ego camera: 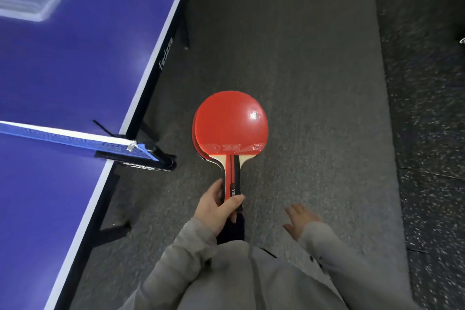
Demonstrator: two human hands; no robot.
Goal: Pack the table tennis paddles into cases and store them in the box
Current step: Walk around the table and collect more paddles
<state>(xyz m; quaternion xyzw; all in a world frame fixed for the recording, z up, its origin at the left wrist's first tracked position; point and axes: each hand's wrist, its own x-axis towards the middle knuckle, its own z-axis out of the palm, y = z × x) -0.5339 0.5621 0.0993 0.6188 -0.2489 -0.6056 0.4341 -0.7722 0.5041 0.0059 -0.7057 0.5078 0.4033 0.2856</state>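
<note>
Two stacked table tennis paddles (230,123), red rubber up, sit above the grey floor (302,58) beside the blue table tennis table (75,70). Handle lettering reads "YID"; the rest is covered. Long axis: handles toward the person, blades pointing away. The left hand (216,206) grips the handles with curled fingers. The right hand (300,219) holds nothing, fingers spread. Table edge marking: "fed", remainder blurred

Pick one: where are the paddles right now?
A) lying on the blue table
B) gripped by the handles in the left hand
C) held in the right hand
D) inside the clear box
B: the left hand is curled round the handles of the paddles, red face up, while the right hand is spread open and holds nothing.
</note>
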